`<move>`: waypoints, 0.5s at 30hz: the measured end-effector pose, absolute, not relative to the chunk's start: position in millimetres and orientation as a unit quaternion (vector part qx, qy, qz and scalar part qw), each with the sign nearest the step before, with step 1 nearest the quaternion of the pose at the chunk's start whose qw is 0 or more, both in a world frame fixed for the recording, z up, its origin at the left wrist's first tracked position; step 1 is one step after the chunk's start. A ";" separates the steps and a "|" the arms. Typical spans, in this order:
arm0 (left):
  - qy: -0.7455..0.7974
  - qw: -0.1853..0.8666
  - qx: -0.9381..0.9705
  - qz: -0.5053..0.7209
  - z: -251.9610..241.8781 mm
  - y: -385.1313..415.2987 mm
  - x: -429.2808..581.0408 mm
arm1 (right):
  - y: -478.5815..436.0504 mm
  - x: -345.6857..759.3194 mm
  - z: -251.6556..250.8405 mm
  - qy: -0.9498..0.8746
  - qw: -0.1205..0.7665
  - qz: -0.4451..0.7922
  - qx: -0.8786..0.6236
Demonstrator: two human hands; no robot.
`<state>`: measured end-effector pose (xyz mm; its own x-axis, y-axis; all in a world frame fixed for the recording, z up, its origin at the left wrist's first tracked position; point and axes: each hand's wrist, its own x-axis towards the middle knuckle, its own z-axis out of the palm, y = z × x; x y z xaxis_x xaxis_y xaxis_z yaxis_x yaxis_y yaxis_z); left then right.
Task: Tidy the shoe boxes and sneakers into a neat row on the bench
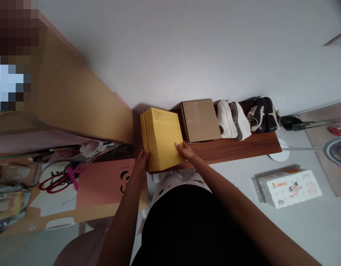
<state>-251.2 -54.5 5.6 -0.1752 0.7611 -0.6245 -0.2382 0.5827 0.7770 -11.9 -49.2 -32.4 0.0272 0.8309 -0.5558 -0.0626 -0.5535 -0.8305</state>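
A yellow cardboard box (162,136) rests on the left end of a low brown wooden shelf (237,147). My left hand (142,159) grips its near left corner, fingers curled round the edge. My right hand (184,150) is pressed on the box's near right side, thumb on the lid. A brown cardboard box (200,120) stands right beside the yellow one, against the white wall.
White shoes (231,120) and dark shoes (261,114) line the shelf to the right. A wrapped pack of tissues (290,187) lies on the floor. A fan (335,149) stands at the right edge. A tan cabinet (76,99) and a cluttered table with a pink bag (106,183) fill the left.
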 end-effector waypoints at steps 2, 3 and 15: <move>0.658 0.590 0.215 0.416 13.4 -60.0 -246.4 | -50.9 -16.0 -34.7 -0.317 0.355 0.597 -0.646; 0.668 0.575 0.223 0.417 17.1 -62.2 -243.7 | -52.1 -18.5 -35.7 -0.317 0.348 0.586 -0.660; 0.740 0.424 0.426 0.300 42.0 -65.1 -232.0 | -70.9 -58.9 -6.0 -0.390 0.367 0.628 -0.565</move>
<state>-232.0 -65.1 42.0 -0.2766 0.8859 -0.3725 0.3768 0.4565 0.8060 -58.9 -70.9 -6.0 -0.0933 0.9011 -0.4235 -0.0200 -0.4270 -0.9040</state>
